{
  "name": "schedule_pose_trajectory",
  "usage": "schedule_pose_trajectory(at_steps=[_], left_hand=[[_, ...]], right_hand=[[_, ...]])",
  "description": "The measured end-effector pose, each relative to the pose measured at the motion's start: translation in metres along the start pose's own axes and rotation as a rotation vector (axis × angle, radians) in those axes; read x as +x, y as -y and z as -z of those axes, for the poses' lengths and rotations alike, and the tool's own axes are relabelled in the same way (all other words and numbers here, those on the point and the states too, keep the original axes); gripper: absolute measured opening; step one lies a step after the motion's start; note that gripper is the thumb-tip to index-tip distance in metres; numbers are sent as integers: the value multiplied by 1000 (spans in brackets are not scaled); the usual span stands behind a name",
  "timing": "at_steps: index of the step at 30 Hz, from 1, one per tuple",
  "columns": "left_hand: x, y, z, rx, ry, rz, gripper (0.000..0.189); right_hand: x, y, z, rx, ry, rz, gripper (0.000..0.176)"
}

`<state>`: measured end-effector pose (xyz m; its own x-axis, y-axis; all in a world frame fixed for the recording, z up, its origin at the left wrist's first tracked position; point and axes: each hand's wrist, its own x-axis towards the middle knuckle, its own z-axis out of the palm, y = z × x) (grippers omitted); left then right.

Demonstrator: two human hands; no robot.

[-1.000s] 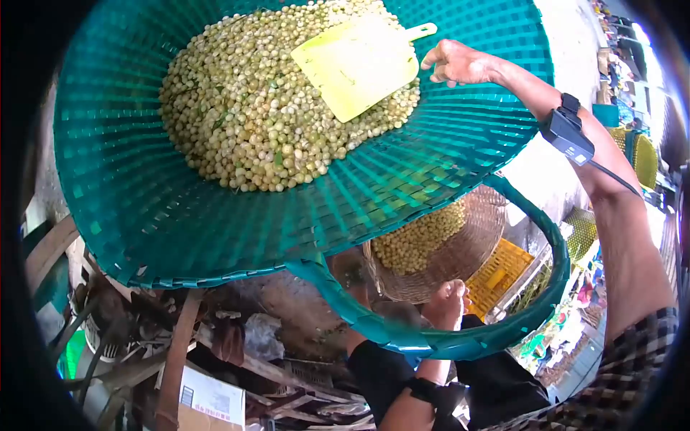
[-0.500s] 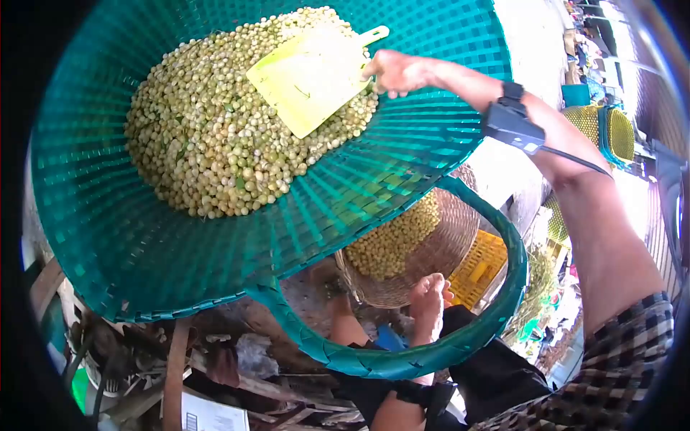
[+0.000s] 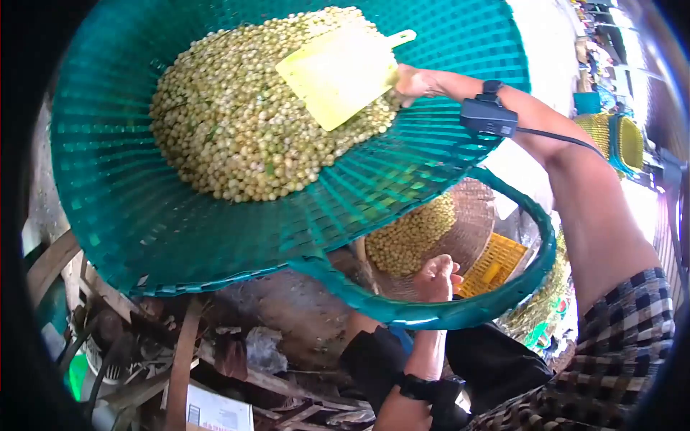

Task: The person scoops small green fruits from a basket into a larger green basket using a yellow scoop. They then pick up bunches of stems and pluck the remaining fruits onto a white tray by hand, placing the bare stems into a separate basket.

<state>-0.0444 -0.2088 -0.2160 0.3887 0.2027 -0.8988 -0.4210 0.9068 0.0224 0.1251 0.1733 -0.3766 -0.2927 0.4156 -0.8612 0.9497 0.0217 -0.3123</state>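
A yellow dustpan-shaped scoop (image 3: 338, 75) lies on a heap of small pale green round fruits (image 3: 237, 136) inside a large green woven basket (image 3: 180, 244). My right hand (image 3: 413, 83) is closed on the scoop's side edge, near the base of its short handle. Lower down, my left hand (image 3: 436, 276) has curled fingers and overlaps a brown wicker basket (image 3: 471, 215) of similar fruits (image 3: 410, 237). The green basket's loop handle (image 3: 424, 314) crosses in front of my left forearm. Whatever my left fingers hold, if anything, is hidden.
A yellow plastic crate (image 3: 496, 266) stands beside the wicker basket. Wooden slats (image 3: 185, 359) and a white box (image 3: 215, 411) are at the lower left. Yellow mesh baskets (image 3: 596, 129) stand at the far right. Dry stalks (image 3: 532, 316) lie past the handle.
The green basket, fruit and scoop sit farther right and slightly higher in view. My right hand keeps hold of the scoop's edge. My left hand appears slightly higher, with its fingers still curled.
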Motion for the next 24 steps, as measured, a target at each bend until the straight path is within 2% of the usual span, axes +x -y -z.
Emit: schedule_pose_trajectory(at_steps=[2, 4, 5, 7, 8, 10, 11, 13, 15, 20, 24], left_hand=[[20, 36, 6, -138, 69, -37, 26], [1, 18, 1, -78, 36, -57, 26], [0, 15, 0, -61, 18, -34, 26], [15, 29, 2, 12, 8, 19, 24], [27, 46, 7, 27, 8, -42, 22], [22, 46, 10, -41, 49, -52, 21], [20, 46, 10, -56, 33, -30, 22], [12, 41, 0, 69, -41, 15, 21], [14, 46, -2, 119, -68, 49, 20], [17, 81, -9, 202, -94, 7, 23], [24, 117, -9, 290, -73, 59, 24]], right_hand=[[5, 4, 4, 89, -116, -33, 43], [-62, 92, 19, 273, -258, -191, 34], [-73, 111, 25, 272, -268, -202, 34], [-86, 122, 35, -295, -374, -177, 22], [-93, 121, 39, -297, -383, -195, 22], [-115, 120, 42, -361, -711, 76, 17], [-130, 120, 45, -352, -800, 165, 18], [-202, 155, 58, -350, -885, 248, 20], [-269, 169, 71, -366, -955, 234, 22], [-402, 126, 49, -375, -1073, -1, 26], [-475, 43, -1, -283, -1104, -268, 31]])
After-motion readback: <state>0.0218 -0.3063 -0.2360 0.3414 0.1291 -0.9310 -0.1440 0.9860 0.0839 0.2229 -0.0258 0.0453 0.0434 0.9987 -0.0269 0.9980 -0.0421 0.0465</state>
